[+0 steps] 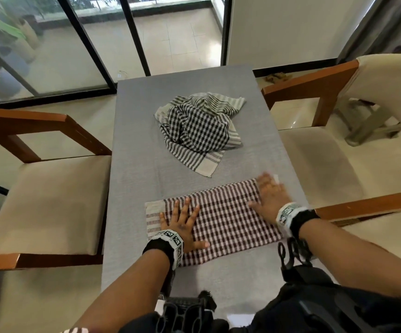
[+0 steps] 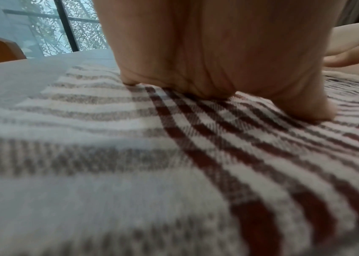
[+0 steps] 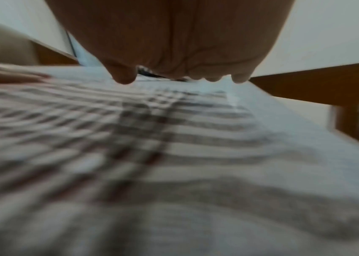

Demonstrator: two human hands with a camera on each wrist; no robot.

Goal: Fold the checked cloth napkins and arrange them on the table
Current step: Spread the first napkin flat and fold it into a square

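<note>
A maroon-and-white checked napkin [image 1: 221, 219] lies folded into a long strip across the near part of the grey table [image 1: 134, 140]. My left hand [image 1: 182, 222] presses flat on its left part, fingers spread. The same napkin [image 2: 218, 155] fills the left wrist view under my palm [image 2: 207, 52]. Over its right end my right hand [image 1: 269, 195] lies flat with straight fingers, blurred by motion. The right wrist view shows the napkin [image 3: 152, 138] blurred below that hand [image 3: 174, 43]. Farther back, a black-and-white checked napkin [image 1: 199, 131] sits crumpled at the table's middle.
Wooden chairs with beige cushions stand at the left [image 1: 45, 203] and right [image 1: 338, 150] of the narrow table. Glass sliding doors [image 1: 74, 44] are beyond its far end. Bare grey tabletop shows left of the crumpled napkin and in front of the folded one.
</note>
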